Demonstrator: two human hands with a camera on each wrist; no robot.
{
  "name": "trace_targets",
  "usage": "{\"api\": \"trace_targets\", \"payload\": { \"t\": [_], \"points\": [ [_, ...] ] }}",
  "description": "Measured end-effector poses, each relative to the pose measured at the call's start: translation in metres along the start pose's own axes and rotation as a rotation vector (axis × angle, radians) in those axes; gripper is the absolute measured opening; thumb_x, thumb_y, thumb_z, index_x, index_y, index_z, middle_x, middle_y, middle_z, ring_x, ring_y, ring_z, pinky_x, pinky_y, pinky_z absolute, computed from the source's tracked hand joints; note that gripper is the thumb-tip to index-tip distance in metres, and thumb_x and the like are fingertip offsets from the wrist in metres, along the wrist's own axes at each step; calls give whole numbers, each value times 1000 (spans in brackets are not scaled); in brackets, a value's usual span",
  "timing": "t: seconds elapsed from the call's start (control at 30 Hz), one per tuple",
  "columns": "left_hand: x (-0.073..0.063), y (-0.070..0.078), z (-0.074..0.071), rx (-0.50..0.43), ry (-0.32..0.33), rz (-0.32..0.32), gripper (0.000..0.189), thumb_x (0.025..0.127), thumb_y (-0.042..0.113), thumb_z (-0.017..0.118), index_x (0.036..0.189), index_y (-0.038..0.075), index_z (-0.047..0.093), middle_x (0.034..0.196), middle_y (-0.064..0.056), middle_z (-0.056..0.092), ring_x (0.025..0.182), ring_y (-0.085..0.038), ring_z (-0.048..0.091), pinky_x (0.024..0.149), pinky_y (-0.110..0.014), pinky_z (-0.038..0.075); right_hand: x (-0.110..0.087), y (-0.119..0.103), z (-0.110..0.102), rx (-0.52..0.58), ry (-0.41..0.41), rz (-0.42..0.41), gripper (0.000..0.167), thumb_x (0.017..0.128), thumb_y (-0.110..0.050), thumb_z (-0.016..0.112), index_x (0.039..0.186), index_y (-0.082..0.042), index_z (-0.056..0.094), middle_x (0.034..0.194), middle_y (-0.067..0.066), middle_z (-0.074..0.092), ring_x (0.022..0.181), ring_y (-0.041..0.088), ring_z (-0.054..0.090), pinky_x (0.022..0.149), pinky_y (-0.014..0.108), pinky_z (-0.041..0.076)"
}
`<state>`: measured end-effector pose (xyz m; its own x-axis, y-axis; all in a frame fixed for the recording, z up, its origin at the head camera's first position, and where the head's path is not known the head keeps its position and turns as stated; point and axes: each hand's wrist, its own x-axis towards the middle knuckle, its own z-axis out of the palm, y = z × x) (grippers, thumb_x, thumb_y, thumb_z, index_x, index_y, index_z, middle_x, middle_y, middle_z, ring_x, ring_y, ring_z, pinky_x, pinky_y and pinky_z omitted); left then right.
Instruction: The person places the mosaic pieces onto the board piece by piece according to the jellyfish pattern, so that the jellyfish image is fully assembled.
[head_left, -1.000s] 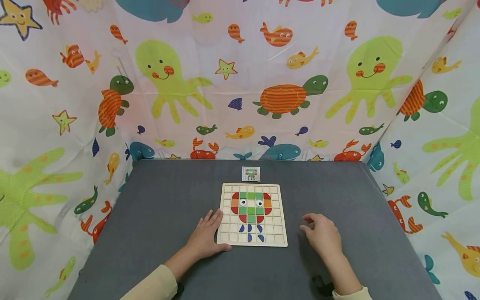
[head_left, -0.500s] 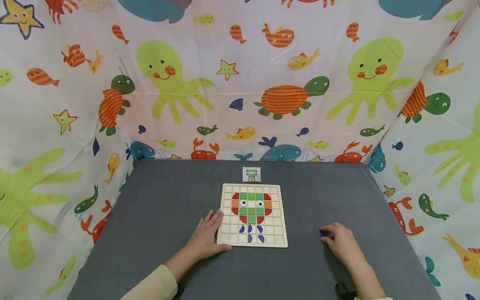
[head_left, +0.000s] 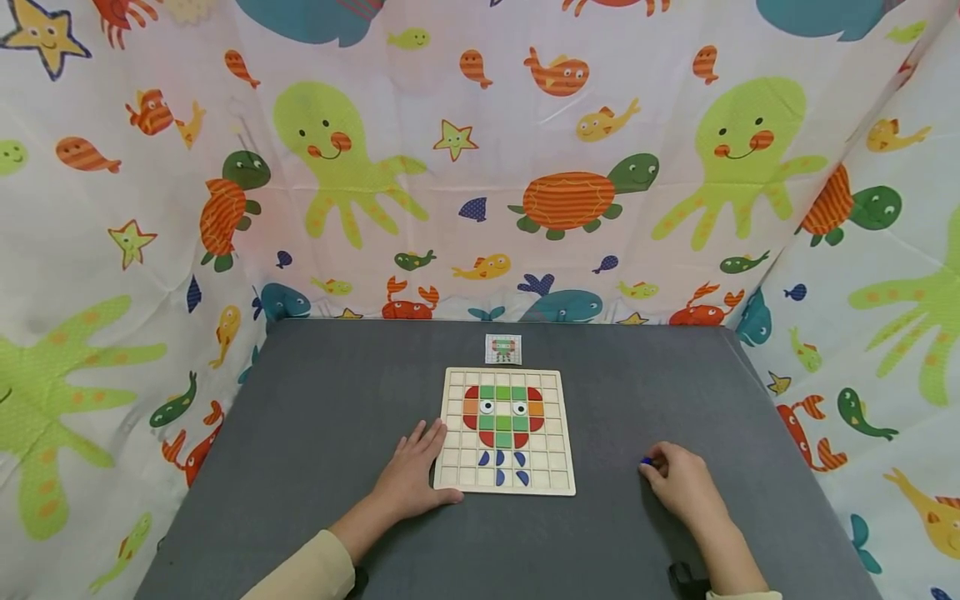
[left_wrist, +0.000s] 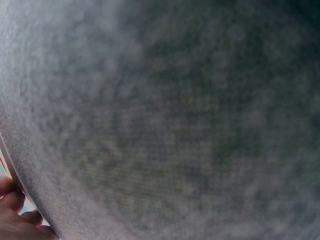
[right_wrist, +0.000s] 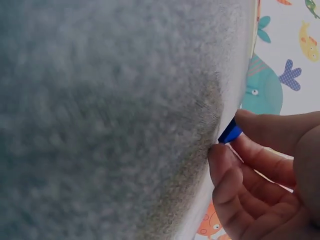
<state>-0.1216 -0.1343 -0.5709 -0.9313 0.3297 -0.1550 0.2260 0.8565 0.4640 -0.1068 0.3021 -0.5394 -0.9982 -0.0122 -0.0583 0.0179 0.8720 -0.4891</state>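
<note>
A square wooden grid board lies on the grey table, bearing red, green and orange tiles, two eye tiles and several blue rounded pieces below them. Along the board's left edge rests my left hand, fingers spread and thumb at the front corner. To the right of the board, low over the table, my right hand pinches a small blue piece between thumb and fingers; the right wrist view shows it best. Only fingertips of the left hand appear in the left wrist view.
Behind the board lies a small picture card with a similar tile figure. The grey table ends at a curtain printed with sea animals, which hangs at the back and both sides.
My right hand has moved right, away from the board, and now pinches a blue piece; a second ago no piece showed in it. My left hand stays at the board's edge.
</note>
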Motion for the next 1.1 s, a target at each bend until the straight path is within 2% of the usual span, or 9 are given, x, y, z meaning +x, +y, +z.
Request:
{"api": "trace_targets", "payload": {
  "t": [0.23,0.37,0.47,0.67,0.9,1.1],
  "points": [
    [0,0,-1,6,-7,-6,116,74,66,79,161,9,27,168,-8,24,156,-36,16,121,-62,20,-4,11,-1,-51,28,5,16,86,-12,78,96,-2,71,88,8,66,74,19,62,64,41,51],
    [2,1,-1,6,-10,-2,116,74,67,79,161,9,27,168,-8,24,156,-35,15,121,-62,20,-8,13,-2,-60,29,26,22,86,-10,78,105,1,73,91,11,66,76,22,65,66,43,53],
    [2,0,-1,5,-11,0,116,74,67,78,161,9,27,167,-7,25,156,-35,15,121,-62,20,-9,13,-2,-109,30,13,24,86,-9,77,107,1,76,94,14,67,78,27,67,69,48,55],
    [1,0,0,10,-16,-5,116,74,67,79,161,9,27,168,-8,24,156,-36,15,121,-62,20,-8,14,-3,-221,20,9,12,87,-9,77,97,-4,79,89,12,66,82,36,67,71,54,54],
    [0,1,0,-2,-19,-2,116,74,66,79,161,9,27,168,-8,24,156,-36,16,121,-63,20,-10,13,-9,-242,-17,90,23,89,-11,74,107,3,76,96,21,68,90,44,66,78,59,53],
    [0,1,0,5,-14,-9,117,73,66,79,161,9,27,168,-8,24,156,-36,16,121,-63,20,-10,11,-11,-234,-20,84,17,89,-10,73,99,5,76,91,20,68,84,42,66,75,58,53]
  ]
}}
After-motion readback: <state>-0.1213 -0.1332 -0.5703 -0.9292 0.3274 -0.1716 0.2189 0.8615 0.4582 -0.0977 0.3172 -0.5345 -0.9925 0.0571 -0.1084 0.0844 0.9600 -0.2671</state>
